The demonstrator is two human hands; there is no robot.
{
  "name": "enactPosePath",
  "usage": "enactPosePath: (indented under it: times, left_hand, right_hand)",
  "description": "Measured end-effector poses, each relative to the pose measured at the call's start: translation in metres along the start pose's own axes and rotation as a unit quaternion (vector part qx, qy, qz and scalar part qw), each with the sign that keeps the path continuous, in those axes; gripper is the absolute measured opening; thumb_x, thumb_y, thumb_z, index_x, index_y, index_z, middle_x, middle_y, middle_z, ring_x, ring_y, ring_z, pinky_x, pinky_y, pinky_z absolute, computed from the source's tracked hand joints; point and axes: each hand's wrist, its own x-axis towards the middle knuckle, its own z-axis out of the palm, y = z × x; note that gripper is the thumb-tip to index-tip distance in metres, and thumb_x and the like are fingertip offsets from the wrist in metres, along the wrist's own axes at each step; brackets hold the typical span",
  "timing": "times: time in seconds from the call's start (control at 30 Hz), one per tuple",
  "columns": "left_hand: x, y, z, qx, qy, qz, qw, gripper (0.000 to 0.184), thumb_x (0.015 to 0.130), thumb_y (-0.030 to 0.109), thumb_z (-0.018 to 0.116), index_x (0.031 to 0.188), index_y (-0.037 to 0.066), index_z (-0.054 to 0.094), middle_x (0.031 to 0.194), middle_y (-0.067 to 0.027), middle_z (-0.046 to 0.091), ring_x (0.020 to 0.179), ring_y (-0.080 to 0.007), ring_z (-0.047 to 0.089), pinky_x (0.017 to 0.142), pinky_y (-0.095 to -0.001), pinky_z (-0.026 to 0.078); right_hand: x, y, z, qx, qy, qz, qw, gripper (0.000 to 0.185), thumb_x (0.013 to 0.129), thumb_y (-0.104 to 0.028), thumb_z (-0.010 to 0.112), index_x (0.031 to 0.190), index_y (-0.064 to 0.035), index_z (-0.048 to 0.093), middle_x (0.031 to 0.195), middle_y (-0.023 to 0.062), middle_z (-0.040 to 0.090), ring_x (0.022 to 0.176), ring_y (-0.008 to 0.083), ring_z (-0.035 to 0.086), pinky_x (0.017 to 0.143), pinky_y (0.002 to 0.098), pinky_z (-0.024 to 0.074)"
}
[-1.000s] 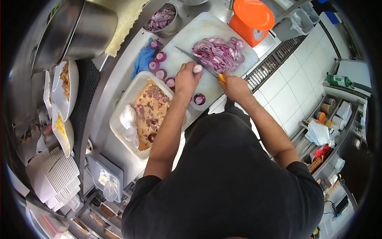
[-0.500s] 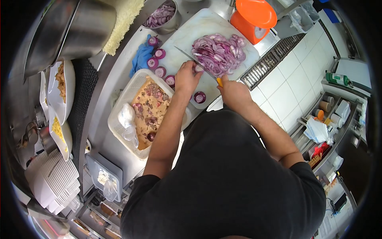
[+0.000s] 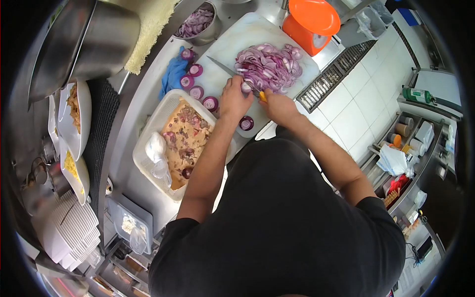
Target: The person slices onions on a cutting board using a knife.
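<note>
My right hand (image 3: 278, 107) is closed around the yellow handle of a kitchen knife (image 3: 221, 65), whose blade points up and left over the white cutting board (image 3: 225, 42). My left hand (image 3: 234, 99) grips a piece of red onion (image 3: 246, 87), partly covered by the fingers, right beside the blade. Against the knife's far side lies a heap of sliced red onion (image 3: 269, 67). Several onion halves (image 3: 196, 92) sit along the board's left edge, and another onion half (image 3: 246, 123) rests at its near corner.
Left of the board stands a white plastic basket (image 3: 143, 166) with scraps and a plastic bag. A blue glove (image 3: 174, 75) lies above it. A metal container (image 3: 210, 33) holds sliced onion, and an orange scale (image 3: 309, 24) stands at the board's far right.
My right hand and the knife have shifted left and slightly back toward my left hand. The view has moved slightly. My left hand still grips the onion.
</note>
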Motion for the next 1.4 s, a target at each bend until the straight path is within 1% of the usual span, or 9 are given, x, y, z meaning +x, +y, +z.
enactPosePath:
  times: [0.17,0.37,0.57,0.67,0.77,0.87,0.93,1.13,1.4]
  left_hand:
    - [-0.002,0.011,-0.006,0.060,-0.052,-0.042,0.996,0.054,0.082,0.021,0.084,0.126,0.006,0.055,0.124,-0.0220,0.060,0.110,-0.0435,0.067,0.094,-0.0517,0.056]
    - [-0.009,0.009,-0.012,0.019,-0.073,-0.077,0.994,0.052,0.084,0.021,0.083,0.126,0.007,0.056,0.126,-0.0216,0.060,0.110,-0.0445,0.068,0.092,-0.0524,0.058]
    - [-0.003,-0.012,0.000,-0.027,-0.056,-0.052,0.997,0.036,0.085,0.013,0.082,0.114,0.004,0.063,0.110,-0.0180,0.068,0.104,-0.0406,0.069,0.088,-0.0505,0.057]
    - [-0.003,-0.018,0.006,-0.008,-0.005,-0.018,1.000,0.031,0.082,0.010,0.084,0.108,0.004,0.067,0.098,-0.0141,0.073,0.086,-0.0293,0.074,0.079,-0.0418,0.059]
    - [-0.002,-0.021,0.007,-0.002,-0.010,-0.007,1.000,0.030,0.082,0.011,0.084,0.107,0.003,0.068,0.097,-0.0141,0.073,0.085,-0.0293,0.074,0.078,-0.0413,0.059]
    - [-0.002,-0.014,0.000,-0.043,-0.040,-0.043,0.997,0.029,0.083,0.010,0.082,0.107,0.003,0.067,0.103,-0.0169,0.071,0.098,-0.0392,0.070,0.086,-0.0491,0.056]
    - [-0.003,-0.012,-0.001,-0.031,-0.038,-0.048,0.998,0.029,0.083,0.011,0.082,0.107,0.003,0.067,0.103,-0.0165,0.071,0.098,-0.0386,0.070,0.086,-0.0486,0.056]
    - [-0.006,-0.014,0.001,-0.050,-0.028,-0.048,0.997,0.028,0.084,0.011,0.083,0.107,0.004,0.068,0.102,-0.0150,0.072,0.095,-0.0378,0.071,0.084,-0.0477,0.056]
    - [-0.010,-0.018,0.002,-0.037,-0.025,-0.047,0.998,0.028,0.085,0.013,0.082,0.108,0.004,0.070,0.103,-0.0156,0.073,0.095,-0.0375,0.071,0.084,-0.0475,0.057]
  right_hand:
    - [-0.010,-0.004,-0.022,-0.031,-0.017,0.021,0.999,0.035,0.104,-0.033,0.061,0.118,-0.0005,0.057,0.092,0.0211,0.076,0.088,0.0405,0.075,0.076,0.0519,0.0585]
    - [-0.012,-0.013,-0.028,-0.062,-0.019,0.007,0.998,0.033,0.104,-0.030,0.062,0.116,-0.0002,0.056,0.092,0.0205,0.076,0.086,0.0397,0.076,0.076,0.0512,0.0590]
    - [-0.017,-0.017,-0.018,-0.050,-0.020,0.010,0.999,0.030,0.104,-0.028,0.062,0.115,-0.0001,0.056,0.090,0.0196,0.076,0.085,0.0383,0.076,0.075,0.0500,0.0594]
    - [-0.004,-0.009,0.004,-0.042,-0.003,0.002,0.999,0.029,0.104,-0.027,0.061,0.116,-0.0003,0.056,0.090,0.0195,0.076,0.083,0.0381,0.076,0.074,0.0499,0.0595]
    - [-0.009,-0.015,-0.013,-0.052,0.003,-0.021,0.998,0.029,0.104,-0.026,0.059,0.116,-0.0002,0.055,0.090,0.0196,0.076,0.082,0.0386,0.076,0.072,0.0504,0.0595]
    - [-0.015,-0.022,-0.020,-0.060,-0.008,-0.012,0.998,0.029,0.104,-0.026,0.059,0.116,0.0002,0.055,0.090,0.0198,0.076,0.082,0.0386,0.077,0.072,0.0509,0.0595]
    - [-0.008,-0.021,-0.003,-0.053,-0.015,0.021,0.998,0.029,0.104,-0.025,0.059,0.116,0.0007,0.055,0.090,0.0202,0.077,0.084,0.0384,0.077,0.074,0.0507,0.0596]
    - [-0.009,-0.025,-0.024,-0.057,-0.020,-0.020,0.998,0.029,0.105,-0.024,0.057,0.119,0.0004,0.054,0.092,0.0206,0.077,0.086,0.0390,0.077,0.076,0.0501,0.0603]
    - [0.000,-0.027,-0.011,-0.053,-0.019,-0.004,0.998,0.027,0.104,-0.024,0.058,0.116,0.0001,0.055,0.093,0.0217,0.077,0.087,0.0391,0.077,0.076,0.0503,0.0601]
